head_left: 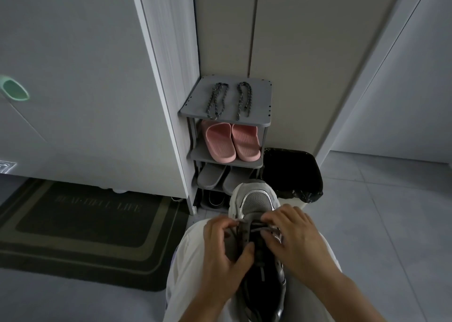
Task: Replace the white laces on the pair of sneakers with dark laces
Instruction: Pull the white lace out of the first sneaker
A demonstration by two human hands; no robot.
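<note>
1. We hold the sneaker (pixel 256 224) on our lap; left hand (pixel 223 253) and right hand (pixel 292 239) each pinch lace at the lowest eyelets.
2. Likely still unlacing.
3. Next: fetch dark laces (pixel 230 100) from the shoe rack (pixel 263 101).

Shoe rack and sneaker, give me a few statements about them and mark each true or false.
1. Two dark laces lie on the rack's top shelf. True.
2. Pink slippers sit on the bottom shelf. False: they sit on the shelf just under the top one.
3. Both hands are on the sneaker. True: the left hand and right hand work at its laces.
4. A black-lined bin stands left of the rack. False: it stands on the right.
5. The sneaker rests on the doormat. False: it lies on the person's lap.
</note>
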